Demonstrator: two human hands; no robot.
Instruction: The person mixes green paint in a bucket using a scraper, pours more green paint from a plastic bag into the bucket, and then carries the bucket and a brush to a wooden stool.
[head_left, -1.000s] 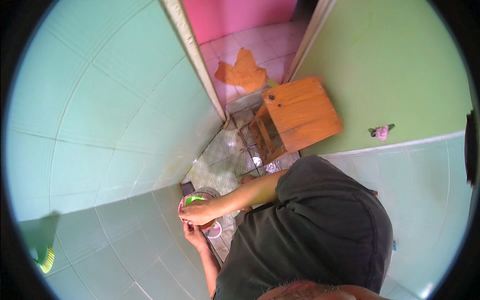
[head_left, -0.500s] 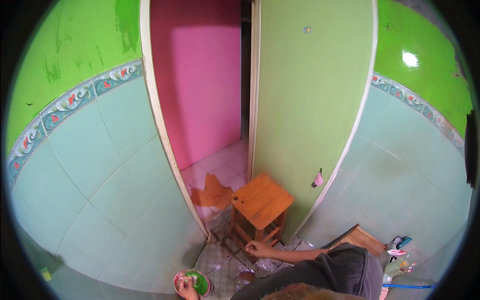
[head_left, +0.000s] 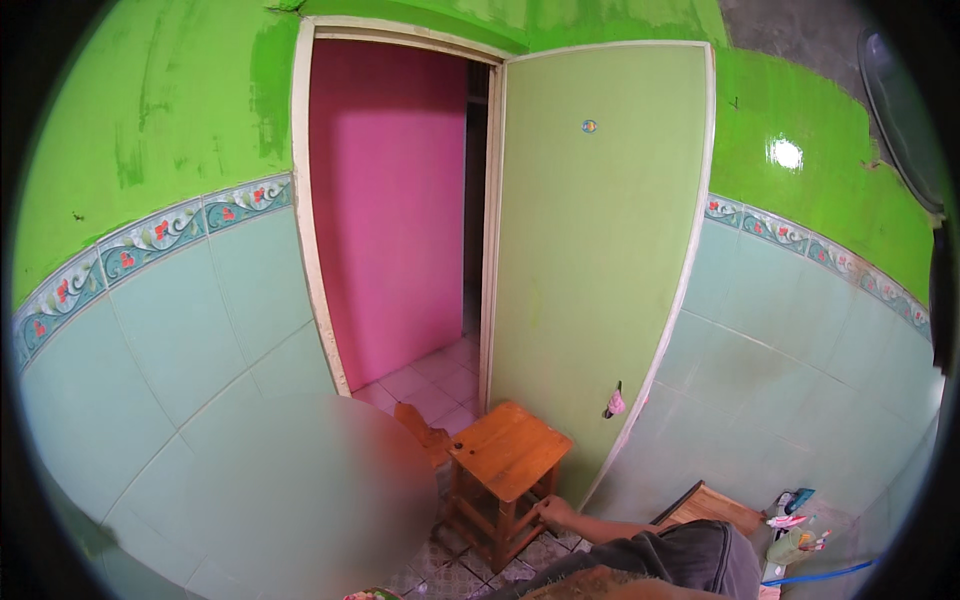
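Observation:
My right hand [head_left: 555,512] is beside the front leg of a small wooden stool [head_left: 512,446]. Its fingers are curled in, and no object shows in them. The forearm reaches in from the lower right, past dark grey cloth [head_left: 690,550]. A sliver of a paint tub [head_left: 370,594] with green in it shows at the lower edge. I cannot make out my left hand; a large smeared patch covers the lower left, above the tub.
The light green door [head_left: 600,240] stands open beside a pink wall [head_left: 400,220]. Orange-brown material [head_left: 425,432] lies at the doorway behind the stool. At right are a wooden board [head_left: 715,508], a cup of brushes [head_left: 790,547] and a blue hose [head_left: 820,575]. Tiled walls [head_left: 760,370] flank the doorway.
The view has tilted upward, so most of the paint tub has left the picture. My left hand, at the tub before, no longer shows. A smeared patch now covers the lower left.

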